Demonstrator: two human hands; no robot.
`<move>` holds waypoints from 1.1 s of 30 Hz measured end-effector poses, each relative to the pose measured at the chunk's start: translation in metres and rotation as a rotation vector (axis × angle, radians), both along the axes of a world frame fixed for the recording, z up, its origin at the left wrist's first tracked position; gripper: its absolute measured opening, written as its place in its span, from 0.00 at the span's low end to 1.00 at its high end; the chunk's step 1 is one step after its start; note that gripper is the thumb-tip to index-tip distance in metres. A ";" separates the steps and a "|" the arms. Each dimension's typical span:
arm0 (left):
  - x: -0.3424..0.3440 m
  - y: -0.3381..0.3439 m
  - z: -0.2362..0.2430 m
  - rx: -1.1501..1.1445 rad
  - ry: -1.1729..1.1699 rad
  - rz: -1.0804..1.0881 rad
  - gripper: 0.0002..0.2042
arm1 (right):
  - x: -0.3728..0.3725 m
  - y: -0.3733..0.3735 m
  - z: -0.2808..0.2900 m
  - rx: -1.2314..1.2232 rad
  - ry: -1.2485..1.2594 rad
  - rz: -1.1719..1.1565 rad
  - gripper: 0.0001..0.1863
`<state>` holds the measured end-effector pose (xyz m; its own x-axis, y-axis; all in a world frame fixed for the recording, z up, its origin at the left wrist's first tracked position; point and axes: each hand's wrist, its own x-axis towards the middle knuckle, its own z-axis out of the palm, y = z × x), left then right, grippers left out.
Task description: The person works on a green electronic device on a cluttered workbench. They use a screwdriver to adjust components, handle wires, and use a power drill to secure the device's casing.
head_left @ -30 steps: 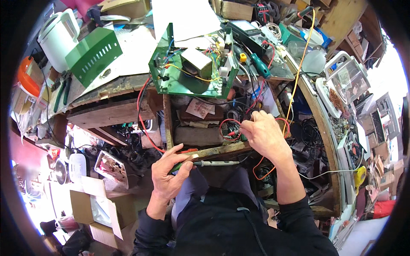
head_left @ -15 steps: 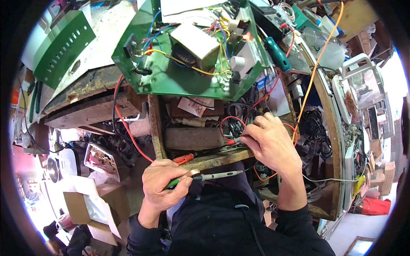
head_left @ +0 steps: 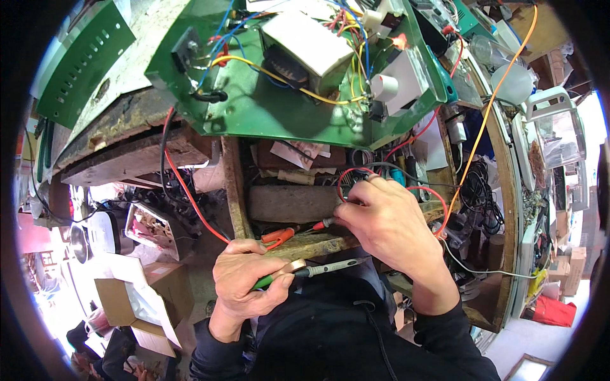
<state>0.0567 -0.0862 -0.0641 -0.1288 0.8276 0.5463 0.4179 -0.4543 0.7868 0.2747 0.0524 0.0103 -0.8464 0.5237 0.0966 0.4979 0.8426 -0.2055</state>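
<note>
My left hand (head_left: pixel 246 279) is closed around a pen-like grey test probe (head_left: pixel 333 267). A green piece and a brass-coloured round part also show at its fingers; how they join is hidden. Beside these fingers lies an orange crocodile clip (head_left: pixel 278 237) at the drawer's front edge, near the red cable. My right hand (head_left: pixel 387 219) pinches a grey probe with a red end (head_left: pixel 323 224) over the open wooden drawer (head_left: pixel 311 246). A red lead (head_left: pixel 346 181) loops around that hand. Beyond both hands sits an open green metal case (head_left: pixel 279 124) with coloured wires and a white block inside.
A slotted green panel (head_left: pixel 86 70) lies on the bench at the far left. An orange cable (head_left: pixel 489 108) runs down the right side, near black coiled cables (head_left: pixel 476 190). At the lower left stands an open cardboard box (head_left: pixel 168 298).
My right hand has moved slightly left and nearer, bringing the red-ended probe closer to the orange clip. The green case appears larger and shifted in view. My left hand keeps its grip.
</note>
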 end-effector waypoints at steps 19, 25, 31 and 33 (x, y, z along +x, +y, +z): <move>0.007 -0.007 -0.001 -0.088 -0.064 0.055 0.05 | -0.016 0.000 -0.026 0.015 0.142 0.007 0.05; 0.007 -0.011 -0.005 -0.139 -0.067 0.107 0.07 | -0.016 -0.003 -0.028 0.029 0.140 -0.013 0.05; 0.007 -0.012 -0.009 -0.154 -0.103 0.102 0.06 | -0.015 -0.004 -0.029 0.029 0.143 -0.028 0.04; 0.009 -0.012 -0.006 -0.151 -0.116 0.105 0.05 | -0.015 -0.005 -0.030 0.037 0.146 -0.029 0.04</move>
